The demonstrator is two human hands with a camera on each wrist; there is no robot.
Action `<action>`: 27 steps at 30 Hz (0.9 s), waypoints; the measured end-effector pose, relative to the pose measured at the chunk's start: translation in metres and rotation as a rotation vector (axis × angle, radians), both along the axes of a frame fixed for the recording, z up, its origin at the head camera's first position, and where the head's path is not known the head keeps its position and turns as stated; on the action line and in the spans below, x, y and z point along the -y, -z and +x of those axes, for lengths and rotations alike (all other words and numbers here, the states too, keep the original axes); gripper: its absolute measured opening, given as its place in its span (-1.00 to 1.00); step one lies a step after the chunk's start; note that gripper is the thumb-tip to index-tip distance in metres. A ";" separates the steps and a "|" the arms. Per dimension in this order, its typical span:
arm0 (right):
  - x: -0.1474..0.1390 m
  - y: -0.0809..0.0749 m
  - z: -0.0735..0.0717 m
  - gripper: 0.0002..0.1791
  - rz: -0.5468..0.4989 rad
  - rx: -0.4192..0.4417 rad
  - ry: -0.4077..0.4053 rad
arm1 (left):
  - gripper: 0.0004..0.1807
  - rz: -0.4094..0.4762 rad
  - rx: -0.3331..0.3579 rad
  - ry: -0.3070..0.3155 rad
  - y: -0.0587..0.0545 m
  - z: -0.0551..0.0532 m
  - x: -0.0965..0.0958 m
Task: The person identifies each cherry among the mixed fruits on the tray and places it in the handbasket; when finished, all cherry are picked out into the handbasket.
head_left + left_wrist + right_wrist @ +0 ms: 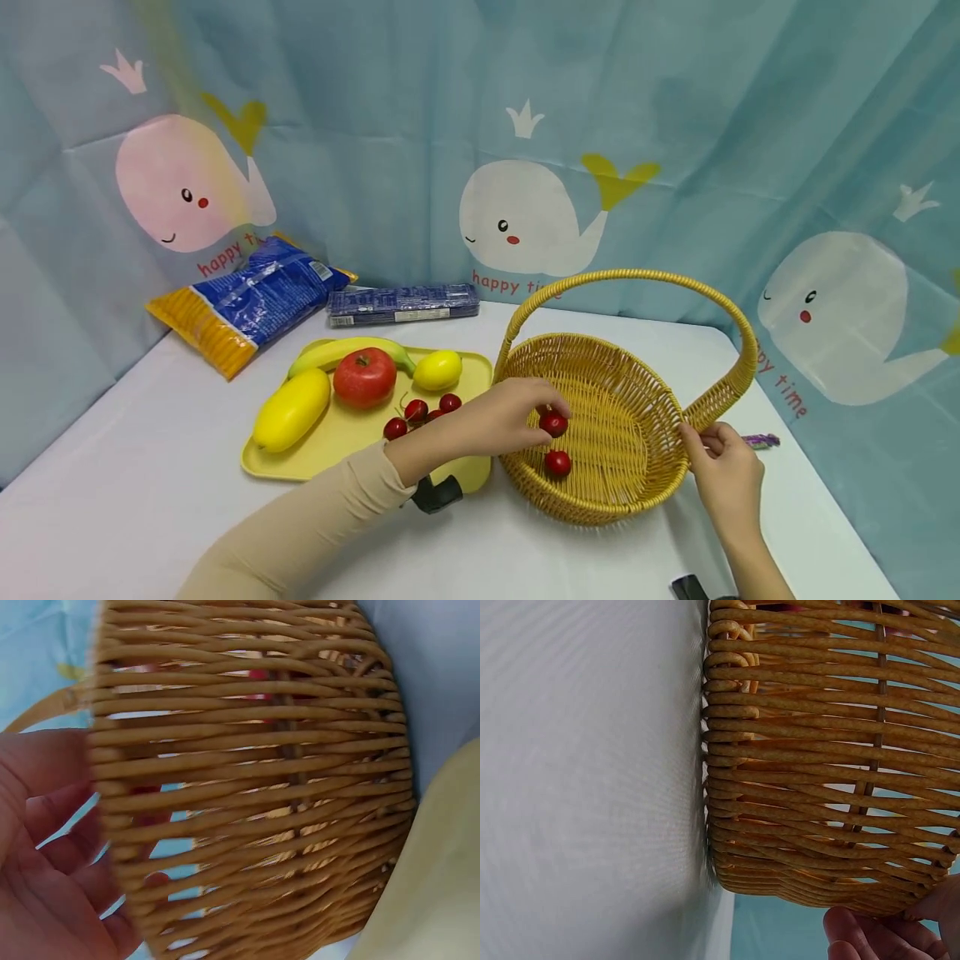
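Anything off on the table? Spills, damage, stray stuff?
One mild oddity: a small purple item lies by the right hand, on the far side of the basket from the blue-and-yellow bag and blue package, so it looks stray. No spill or damage visible.

The head view looks forward and down across the table; both wrist views, close and turned sideways, face the wicker basket all three share.
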State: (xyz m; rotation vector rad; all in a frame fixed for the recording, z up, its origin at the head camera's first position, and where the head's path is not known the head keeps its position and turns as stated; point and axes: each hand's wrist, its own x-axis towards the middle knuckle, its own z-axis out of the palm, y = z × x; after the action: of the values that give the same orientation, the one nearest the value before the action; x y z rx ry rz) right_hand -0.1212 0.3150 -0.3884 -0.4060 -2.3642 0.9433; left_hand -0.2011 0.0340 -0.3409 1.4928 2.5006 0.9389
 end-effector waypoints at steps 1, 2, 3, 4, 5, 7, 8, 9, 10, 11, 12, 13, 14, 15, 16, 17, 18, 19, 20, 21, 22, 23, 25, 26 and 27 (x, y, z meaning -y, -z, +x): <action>0.000 0.000 -0.001 -0.66 -0.006 -0.001 -0.012 | -0.68 -0.019 -0.008 -0.002 0.001 -0.002 -0.003; 0.000 0.000 -0.002 -0.66 -0.011 -0.003 -0.023 | -0.68 -0.040 -0.012 -0.001 0.003 -0.004 -0.006; 0.001 0.000 -0.002 -0.65 -0.013 -0.005 -0.028 | -0.69 -0.062 -0.016 0.001 0.005 -0.006 -0.009; 0.001 0.000 -0.003 -0.66 -0.016 -0.008 -0.029 | -0.70 -0.084 -0.021 0.005 0.006 -0.008 -0.012; 0.001 0.001 -0.003 -0.66 -0.019 -0.008 -0.030 | -0.70 -0.104 -0.020 0.011 0.008 -0.010 -0.016; 0.001 0.001 -0.003 -0.66 -0.020 -0.009 -0.027 | -0.71 -0.151 -0.021 0.023 0.011 -0.014 -0.023; 0.000 0.002 -0.002 -0.66 -0.018 -0.011 -0.026 | -0.72 -0.174 -0.016 0.027 0.013 -0.015 -0.026; 0.000 0.002 -0.002 -0.67 -0.014 -0.015 -0.024 | -0.72 -0.194 -0.014 0.028 0.015 -0.017 -0.030; -0.001 0.002 -0.002 -0.67 -0.010 -0.019 -0.021 | -0.72 -0.214 -0.013 0.026 0.016 -0.019 -0.034; -0.001 0.003 -0.001 -0.67 -0.007 -0.023 -0.021 | -0.72 -0.233 -0.008 0.021 0.018 -0.020 -0.037; -0.001 0.003 -0.001 -0.68 -0.003 -0.028 -0.018 | -0.73 -0.254 -0.006 0.017 0.020 -0.021 -0.041; -0.001 0.003 -0.001 -0.68 0.000 -0.032 -0.016 | -0.73 -0.272 -0.001 0.009 0.021 -0.022 -0.043; -0.001 0.003 0.000 -0.68 0.002 -0.036 -0.016 | -0.72 -0.287 0.007 0.000 0.023 -0.022 -0.045; 0.000 0.003 0.000 -0.69 0.003 -0.042 -0.015 | -0.72 -0.300 0.013 -0.007 0.025 -0.023 -0.047; 0.000 0.003 0.000 -0.69 -0.001 -0.042 -0.016 | -0.72 -0.315 0.015 -0.014 0.026 -0.023 -0.048; 0.001 0.003 0.000 -0.70 -0.003 -0.046 -0.017 | -0.72 -0.328 0.017 -0.017 0.027 -0.023 -0.049; 0.001 0.003 0.000 -0.70 -0.004 -0.048 -0.016 | -0.71 -0.341 0.017 -0.017 0.027 -0.024 -0.050; 0.001 0.003 0.000 -0.70 -0.005 -0.049 -0.013 | -0.70 -0.352 0.018 -0.017 0.028 -0.024 -0.050; 0.001 0.002 0.000 -0.70 -0.006 -0.052 -0.014 | -0.70 -0.361 0.018 -0.016 0.028 -0.025 -0.050; 0.001 0.002 -0.001 -0.70 -0.007 -0.056 -0.016 | -0.69 -0.368 0.020 -0.012 0.028 -0.026 -0.050; 0.001 0.001 -0.002 -0.70 -0.007 -0.057 -0.018 | -0.69 -0.377 0.021 -0.009 0.027 -0.026 -0.050; 0.001 0.000 -0.003 -0.70 -0.007 -0.060 -0.023 | -0.68 -0.380 0.024 -0.006 0.027 -0.027 -0.050; 0.000 0.000 -0.003 -0.70 -0.007 -0.056 -0.020 | -0.68 -0.379 0.036 0.005 0.027 -0.027 -0.050; 0.000 0.001 -0.002 -0.70 -0.008 -0.052 -0.018 | -0.68 -0.375 0.041 0.012 0.027 -0.027 -0.050; 0.000 0.001 -0.001 -0.70 -0.011 -0.046 -0.017 | -0.67 -0.372 0.043 0.022 0.027 -0.026 -0.050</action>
State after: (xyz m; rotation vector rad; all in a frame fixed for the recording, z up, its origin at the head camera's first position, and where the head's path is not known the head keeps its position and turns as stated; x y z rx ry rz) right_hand -0.1225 0.3149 -0.3893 -0.3655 -2.3250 0.9635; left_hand -0.2274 0.0842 -0.3679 1.3599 2.4488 0.4592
